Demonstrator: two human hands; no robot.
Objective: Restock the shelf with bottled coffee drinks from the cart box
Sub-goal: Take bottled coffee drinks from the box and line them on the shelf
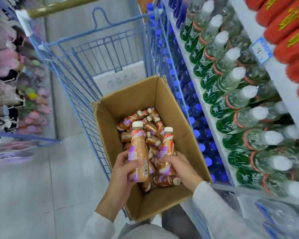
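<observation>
I see the left hand (pixel 126 167) with fingers curled round one coffee bottle (pixel 139 149), and the right hand (pixel 179 167) wrapped round a second bottle (pixel 166 150). Both are upright, just above the loose bottles (pixel 146 122) lying in the cardboard box (pixel 128 99). The box sits in the blue cart (pixel 79 69), beside the shelf (pixel 196 88).

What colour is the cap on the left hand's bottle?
Cream cap on that bottle, head view.

Left grip (pixel 126 168) and right grip (pixel 179 167) each clasp a bottle (pixel 139 147)
</observation>
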